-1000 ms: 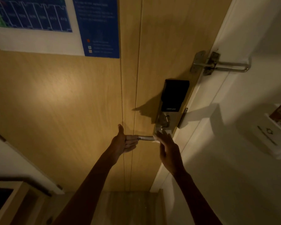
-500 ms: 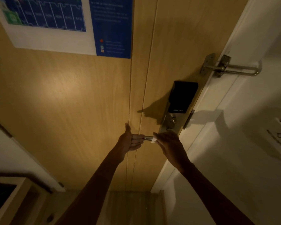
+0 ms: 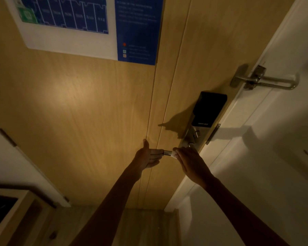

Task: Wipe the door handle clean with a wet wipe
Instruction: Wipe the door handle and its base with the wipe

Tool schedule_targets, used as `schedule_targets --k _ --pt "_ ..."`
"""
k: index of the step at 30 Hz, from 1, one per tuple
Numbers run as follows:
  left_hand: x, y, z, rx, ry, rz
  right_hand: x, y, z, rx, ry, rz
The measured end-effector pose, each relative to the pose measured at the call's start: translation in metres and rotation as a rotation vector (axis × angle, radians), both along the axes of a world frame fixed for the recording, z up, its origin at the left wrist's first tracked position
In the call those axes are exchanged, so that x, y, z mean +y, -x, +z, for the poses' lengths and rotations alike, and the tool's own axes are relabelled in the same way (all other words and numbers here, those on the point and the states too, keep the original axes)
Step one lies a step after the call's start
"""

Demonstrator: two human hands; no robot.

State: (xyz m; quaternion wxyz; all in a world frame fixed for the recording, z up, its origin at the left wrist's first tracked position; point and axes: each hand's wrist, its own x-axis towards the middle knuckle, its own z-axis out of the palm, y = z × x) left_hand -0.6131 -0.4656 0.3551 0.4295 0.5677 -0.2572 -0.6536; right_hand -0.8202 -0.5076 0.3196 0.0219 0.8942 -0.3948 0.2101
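A silver lever door handle (image 3: 167,153) sticks out leftward from the lock plate (image 3: 188,137) on the wooden door (image 3: 78,112). My right hand (image 3: 190,163) wraps a white wet wipe (image 3: 174,154) around the handle's middle; only a short bare stretch of metal shows. My left hand (image 3: 148,155) rests at the handle's free end, thumb up and fingers flat against the tip. Most of the wipe is hidden under my fingers.
A black electronic lock panel (image 3: 209,110) sits above the handle. A metal swing-bar door guard (image 3: 263,79) bridges door and white frame (image 3: 238,139) higher up. A blue floor-plan notice (image 3: 89,25) hangs on the door. A wooden cabinet (image 3: 9,213) stands at lower left.
My right hand with the wipe has slid left along the handle toward my left hand, covering more of the metal. The view has shifted slightly; my left hand stays at the tip.
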Motion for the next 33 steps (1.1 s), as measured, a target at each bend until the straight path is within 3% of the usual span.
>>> schedule_targets --k 4,7,22,29,33 --pt "0.002 0.001 0.001 -0.019 0.0 -0.009 0.003 -0.018 -0.001 0.006 0.03 0.011" --pt "-0.001 0.0 0.003 -0.044 0.006 -0.033 -0.003 -0.016 0.012 0.005 -0.061 0.015" --pt "-0.003 -0.007 -0.009 -0.038 0.021 -0.042 -0.001 -0.034 0.009 -0.245 -0.251 -0.058" --pt "-0.001 -0.007 -0.01 -0.065 0.025 -0.036 0.002 -0.038 0.019 -0.066 -0.144 0.07" --pt "-0.003 -0.009 -0.009 -0.044 0.019 -0.056 0.001 -0.03 0.018 -0.064 -0.106 0.052"
